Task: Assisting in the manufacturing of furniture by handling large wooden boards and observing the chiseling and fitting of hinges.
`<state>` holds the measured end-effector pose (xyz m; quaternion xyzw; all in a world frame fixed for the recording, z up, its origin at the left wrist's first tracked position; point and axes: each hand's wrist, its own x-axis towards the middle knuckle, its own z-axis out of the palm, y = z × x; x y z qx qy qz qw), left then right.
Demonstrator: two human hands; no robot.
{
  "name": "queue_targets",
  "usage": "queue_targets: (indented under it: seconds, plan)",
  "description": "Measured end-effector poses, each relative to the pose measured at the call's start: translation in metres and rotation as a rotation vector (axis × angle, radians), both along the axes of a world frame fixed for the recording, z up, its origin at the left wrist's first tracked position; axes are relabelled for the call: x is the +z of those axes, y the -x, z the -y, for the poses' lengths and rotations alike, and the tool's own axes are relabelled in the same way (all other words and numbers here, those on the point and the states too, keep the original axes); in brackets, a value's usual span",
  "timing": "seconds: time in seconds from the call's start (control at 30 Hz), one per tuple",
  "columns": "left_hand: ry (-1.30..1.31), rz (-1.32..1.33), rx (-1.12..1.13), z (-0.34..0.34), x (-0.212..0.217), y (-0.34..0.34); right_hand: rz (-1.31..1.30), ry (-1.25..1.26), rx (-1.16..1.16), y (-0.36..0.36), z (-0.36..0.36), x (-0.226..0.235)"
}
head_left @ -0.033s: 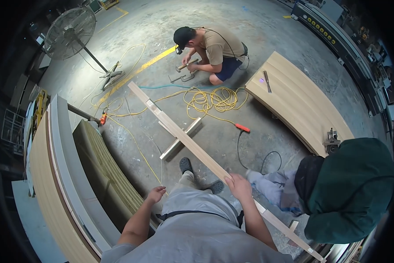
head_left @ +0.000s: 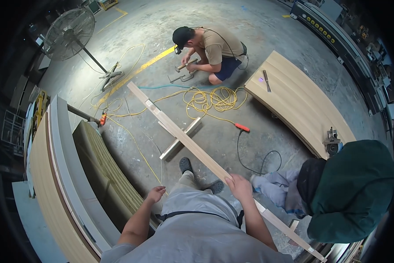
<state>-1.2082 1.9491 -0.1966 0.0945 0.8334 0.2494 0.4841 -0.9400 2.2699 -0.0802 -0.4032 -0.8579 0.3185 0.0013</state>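
On concrete floor [head_left: 170,26], open room at 12 o'clock; curved panel stack [head_left: 61,193] walls off 9 o'clock edge, curved wood panel [head_left: 302,105] at 2 o'clock. Right hand [head_left: 238,186] closed over long wooden strip [head_left: 184,138]; left hand [head_left: 155,193] loosely open, holding nothing. Strip rests on short crosspiece [head_left: 181,138], long axis running 11 to 5 o'clock. Yellow cable [head_left: 210,98], crouching person [head_left: 208,50], fan [head_left: 69,35] beyond; person in green hood [head_left: 350,193] close at 3 o'clock.
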Motion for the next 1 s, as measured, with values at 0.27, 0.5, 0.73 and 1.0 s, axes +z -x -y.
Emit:
queue_targets:
  seconds: [0.27, 0.5, 0.73, 1.0]
  plan:
    - [-0.127, -0.147, -0.229, -0.062, 0.018, 0.016, 0.067, -0.019, -0.132, -0.038, 0.013, 0.008]
    - [-0.44, -0.37, -0.816, -0.181, 0.106, 0.02, 0.03, -0.099, -0.452, -0.059, 0.042, 0.006]
    - [-1.076, -0.585, -1.103, -0.241, 0.142, 0.004, -0.164, -0.33, -0.723, -0.044, 0.1, 0.029]
    - [-0.956, -0.633, -1.539, -0.274, 0.116, 0.003, -0.166, -0.022, -1.338, -0.064, 0.247, -0.027]
